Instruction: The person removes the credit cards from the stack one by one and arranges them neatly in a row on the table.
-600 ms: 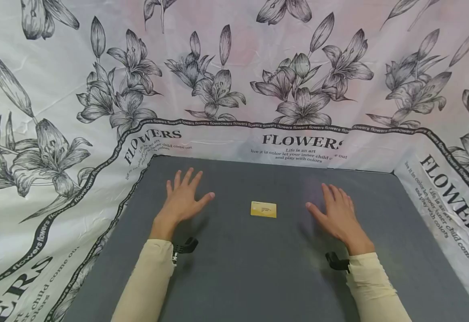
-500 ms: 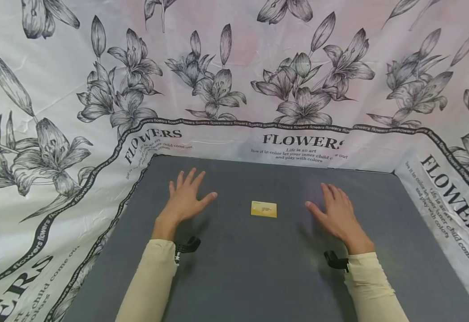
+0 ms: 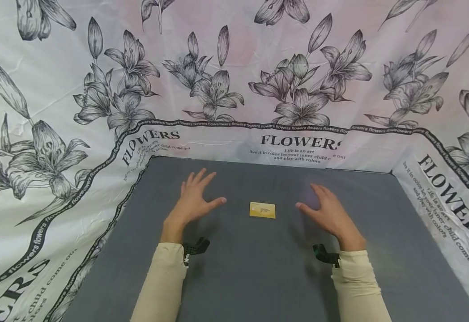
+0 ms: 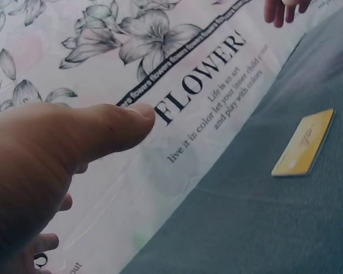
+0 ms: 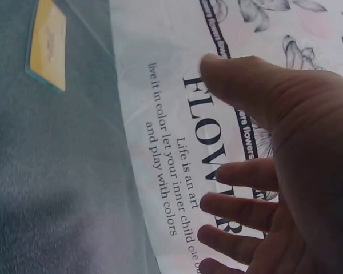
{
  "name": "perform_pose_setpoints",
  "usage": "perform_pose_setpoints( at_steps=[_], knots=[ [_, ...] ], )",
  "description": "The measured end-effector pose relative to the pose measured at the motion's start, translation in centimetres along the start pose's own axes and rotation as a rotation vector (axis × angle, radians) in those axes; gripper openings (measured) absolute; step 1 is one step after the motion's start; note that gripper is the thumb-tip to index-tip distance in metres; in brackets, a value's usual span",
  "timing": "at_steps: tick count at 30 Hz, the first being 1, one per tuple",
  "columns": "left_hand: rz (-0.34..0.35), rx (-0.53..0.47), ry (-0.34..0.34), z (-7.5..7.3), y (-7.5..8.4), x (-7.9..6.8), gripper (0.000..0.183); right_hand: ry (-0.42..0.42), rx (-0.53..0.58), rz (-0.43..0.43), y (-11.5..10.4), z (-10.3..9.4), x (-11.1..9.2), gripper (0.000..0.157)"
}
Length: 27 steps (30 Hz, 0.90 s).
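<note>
A small flat yellow box or card pack (image 3: 262,210) with fine print lies on the dark grey table between the two hands. Left of it, my left hand (image 3: 192,203) hovers with fingers spread and thumb pointing toward the pack, touching nothing. On the other side my right hand (image 3: 331,214) is held over the table, thumb apart from the fingers, also holding nothing. The left wrist view shows the yellow pack (image 4: 304,144) lying beyond the thumb. In the right wrist view the same pack (image 5: 47,44) appears at upper left, away from the fingertips.
The grey table (image 3: 254,268) is bordered at the back and sides by a white sheet (image 3: 218,143) printed with lilies and the word FLOWERS. Black camera mounts (image 3: 197,246) sit at both wrists, below cream sleeves.
Both hands have moved inward toward the yellow pack, the left one rightward and the right one leftward. The pack stays in place; the head view has shifted slightly.
</note>
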<state>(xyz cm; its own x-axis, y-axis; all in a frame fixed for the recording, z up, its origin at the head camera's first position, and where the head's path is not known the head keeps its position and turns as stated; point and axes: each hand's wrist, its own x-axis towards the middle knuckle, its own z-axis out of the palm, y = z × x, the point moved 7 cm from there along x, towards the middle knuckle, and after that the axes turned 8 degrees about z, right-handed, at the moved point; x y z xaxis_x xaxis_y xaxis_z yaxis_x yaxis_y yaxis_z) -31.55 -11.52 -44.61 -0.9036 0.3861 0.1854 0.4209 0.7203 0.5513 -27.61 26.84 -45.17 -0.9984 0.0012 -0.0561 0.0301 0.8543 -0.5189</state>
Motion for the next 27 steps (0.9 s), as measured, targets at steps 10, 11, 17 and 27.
perform_pose_setpoints(
  at_steps=[10,11,17,27],
  knots=[
    [0.056,-0.091,-0.024,1.3,1.6,1.1,0.103,0.016,0.048,-0.026,-0.9,0.6,0.4,0.088],
    [0.062,-0.090,-0.024,1.5,1.7,1.2,0.104,0.019,0.048,-0.028,-0.9,0.7,0.6,0.088],
    [0.081,-0.089,-0.038,2.2,2.4,1.8,0.114,0.030,0.060,-0.045,-1.2,1.2,1.2,0.091],
    [0.092,-0.066,-0.085,3.5,2.9,2.6,0.118,0.007,0.050,-0.069,-1.4,2.5,1.9,0.094]
  ],
)
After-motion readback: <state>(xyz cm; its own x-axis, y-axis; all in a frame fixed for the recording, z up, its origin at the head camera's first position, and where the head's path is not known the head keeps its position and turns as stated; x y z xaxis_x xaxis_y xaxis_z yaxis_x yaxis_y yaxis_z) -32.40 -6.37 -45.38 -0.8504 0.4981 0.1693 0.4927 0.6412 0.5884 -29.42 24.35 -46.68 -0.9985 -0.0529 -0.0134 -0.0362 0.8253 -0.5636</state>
